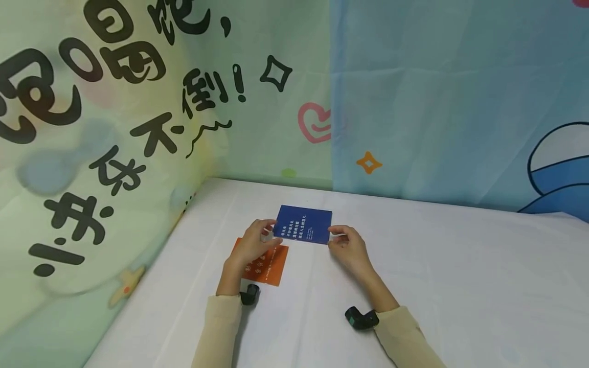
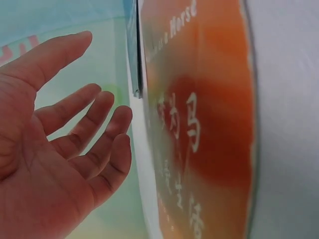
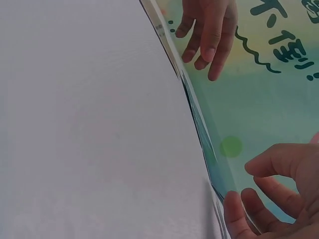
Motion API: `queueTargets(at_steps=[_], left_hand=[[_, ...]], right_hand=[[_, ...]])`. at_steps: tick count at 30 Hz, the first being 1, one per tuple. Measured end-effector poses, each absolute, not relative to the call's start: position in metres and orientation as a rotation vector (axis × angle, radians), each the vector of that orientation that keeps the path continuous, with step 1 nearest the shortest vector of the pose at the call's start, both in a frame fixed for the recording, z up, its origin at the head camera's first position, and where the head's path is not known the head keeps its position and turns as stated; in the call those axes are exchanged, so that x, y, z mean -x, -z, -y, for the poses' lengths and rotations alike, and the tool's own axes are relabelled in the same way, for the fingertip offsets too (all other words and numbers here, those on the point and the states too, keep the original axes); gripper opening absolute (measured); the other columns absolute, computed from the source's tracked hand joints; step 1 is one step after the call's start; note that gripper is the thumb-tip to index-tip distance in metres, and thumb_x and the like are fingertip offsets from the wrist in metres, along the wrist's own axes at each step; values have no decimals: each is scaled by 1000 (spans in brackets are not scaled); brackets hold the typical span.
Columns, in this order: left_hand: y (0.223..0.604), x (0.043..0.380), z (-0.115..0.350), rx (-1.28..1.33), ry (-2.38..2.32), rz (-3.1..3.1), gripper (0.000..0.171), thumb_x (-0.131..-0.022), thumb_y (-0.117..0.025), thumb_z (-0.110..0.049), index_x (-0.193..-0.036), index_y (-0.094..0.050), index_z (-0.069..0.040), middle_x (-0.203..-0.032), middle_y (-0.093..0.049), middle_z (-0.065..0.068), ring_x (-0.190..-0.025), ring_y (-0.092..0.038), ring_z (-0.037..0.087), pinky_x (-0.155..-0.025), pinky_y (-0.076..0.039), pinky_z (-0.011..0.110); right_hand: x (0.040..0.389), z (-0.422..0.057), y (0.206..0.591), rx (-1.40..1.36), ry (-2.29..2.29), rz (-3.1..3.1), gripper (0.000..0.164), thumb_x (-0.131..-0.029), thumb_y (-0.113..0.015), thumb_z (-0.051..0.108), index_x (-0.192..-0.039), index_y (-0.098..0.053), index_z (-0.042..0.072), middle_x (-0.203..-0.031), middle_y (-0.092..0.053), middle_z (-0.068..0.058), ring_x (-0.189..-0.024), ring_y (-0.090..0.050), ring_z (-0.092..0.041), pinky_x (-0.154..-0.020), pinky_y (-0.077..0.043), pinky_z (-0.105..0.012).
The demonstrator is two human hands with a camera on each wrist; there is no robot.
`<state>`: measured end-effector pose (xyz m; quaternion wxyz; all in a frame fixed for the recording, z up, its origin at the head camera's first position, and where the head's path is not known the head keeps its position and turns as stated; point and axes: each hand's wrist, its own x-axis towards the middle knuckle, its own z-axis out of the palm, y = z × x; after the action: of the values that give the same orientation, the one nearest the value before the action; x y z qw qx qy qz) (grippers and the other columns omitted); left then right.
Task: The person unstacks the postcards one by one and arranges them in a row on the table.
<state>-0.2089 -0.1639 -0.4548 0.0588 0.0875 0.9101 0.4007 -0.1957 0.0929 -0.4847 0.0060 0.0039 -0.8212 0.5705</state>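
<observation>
A dark blue card [image 1: 313, 221] with white writing lies on the white tablecloth, between the two hands. My left hand [image 1: 252, 245] is at its left edge, over part of an orange card [image 1: 276, 266] with pale lettering. The left wrist view shows the left fingers [image 2: 117, 119] relaxed and apart, nothing between them and the thumb. At the blue card's right edge is my right hand [image 1: 352, 249]; in the right wrist view its thumb and loosely bent fingers [image 3: 234, 209] have a gap between them. The orange card fills much of the left wrist view.
The white tablecloth [image 1: 460, 286] runs back to a printed fabric backdrop [image 1: 437, 102], with another panel of large dark characters along the left [image 1: 46, 168]. Black wrist cameras [image 1: 361, 318] sit at both beige sleeves [image 1: 405, 332].
</observation>
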Motion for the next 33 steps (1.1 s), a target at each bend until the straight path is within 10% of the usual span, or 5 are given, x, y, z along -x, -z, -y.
queueTargets(at_steps=[33], left_hand=[[474,221,168,-181,-1149,-2698,63,-88,-73,-26,-141,-49,-4,-130,-45,16,-117,-42,30,-100,-43,45]], right_hand=[[202,-97,493,-141,-1704,2774,58,-85,-65,6,-135,-46,-16,-133,-36,-25,-97,-52,-28,-85,-45,-32]])
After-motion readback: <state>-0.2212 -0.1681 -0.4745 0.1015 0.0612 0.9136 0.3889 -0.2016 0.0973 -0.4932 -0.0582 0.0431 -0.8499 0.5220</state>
